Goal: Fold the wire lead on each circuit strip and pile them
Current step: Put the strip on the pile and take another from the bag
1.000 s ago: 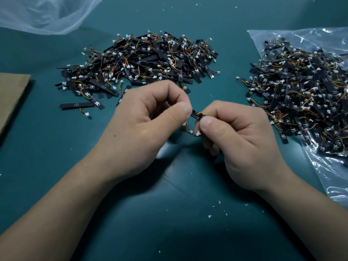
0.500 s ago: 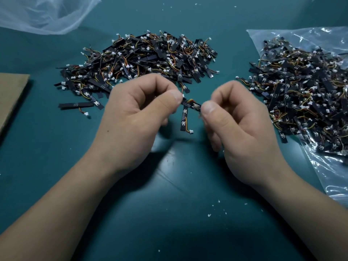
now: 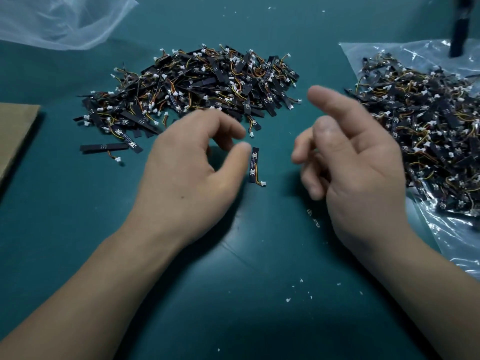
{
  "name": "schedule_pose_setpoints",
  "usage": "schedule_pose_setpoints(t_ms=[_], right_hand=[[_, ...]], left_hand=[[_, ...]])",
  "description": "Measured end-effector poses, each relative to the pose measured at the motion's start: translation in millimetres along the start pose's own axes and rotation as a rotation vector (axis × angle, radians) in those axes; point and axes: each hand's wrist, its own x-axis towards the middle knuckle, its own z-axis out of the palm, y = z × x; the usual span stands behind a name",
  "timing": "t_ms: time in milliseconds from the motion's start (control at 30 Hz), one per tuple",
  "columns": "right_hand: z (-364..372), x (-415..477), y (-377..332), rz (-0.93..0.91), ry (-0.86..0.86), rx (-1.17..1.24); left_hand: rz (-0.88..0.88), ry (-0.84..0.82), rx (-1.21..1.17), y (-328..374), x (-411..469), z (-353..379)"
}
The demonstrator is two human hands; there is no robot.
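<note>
Circuit strip [image 3: 253,165] loose between the hands, left hand [image 3: 192,172] grip half-open and empty, right hand [image 3: 355,162] grip spread, empty

Brightness: dim overall; the teal table [image 3: 78,229] darkens toward the near edge and corners.
Shadows: soft, dark patches lie on the table under and between the left hand [image 3: 187,175] and right hand [image 3: 363,172].
Glare: white highlights on the crinkled plastic bag [image 3: 454,242] at right; a paler sheen on the plastic sheet [image 3: 65,22] far left.
Blur: the right hand's fingers [image 3: 335,105] are smeared; the strip [image 3: 254,165] between the hands is sharp.
Distortion: wide-angle stretch broadens both forearms at the near corners.
</note>
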Motion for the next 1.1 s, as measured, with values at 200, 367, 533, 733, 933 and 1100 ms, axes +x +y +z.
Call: schedule_pose_setpoints(t_ms=[200, 367, 533, 733, 933, 1100], right_hand=[[2, -6, 4, -0.042, -0.17, -0.287], [0, -4, 6, -0.101, 0.008, -0.498], [5, -7, 10, -0.147, -0.088, -1.013], [10, -11, 8, -0.083, -0.143, -1.21], [7, -7, 7, -0.034, -0.169, -1.087], [7, -5, 5, -0.061, -0.119, -0.924]], left_hand=[[0.03, -0.107, 0.356, -2, -3, 6], [0.006, -0.104, 0.32, -3, -2, 6], [-0.022, -0.11, 0.311, -4, -2, 5], [-0.027, -0.123, 0.319, -3, -2, 4], [0.017, -0.159, 0.305, 0, -2, 2], [0.043, -0.106, 0.073, 5, 0, -2]])
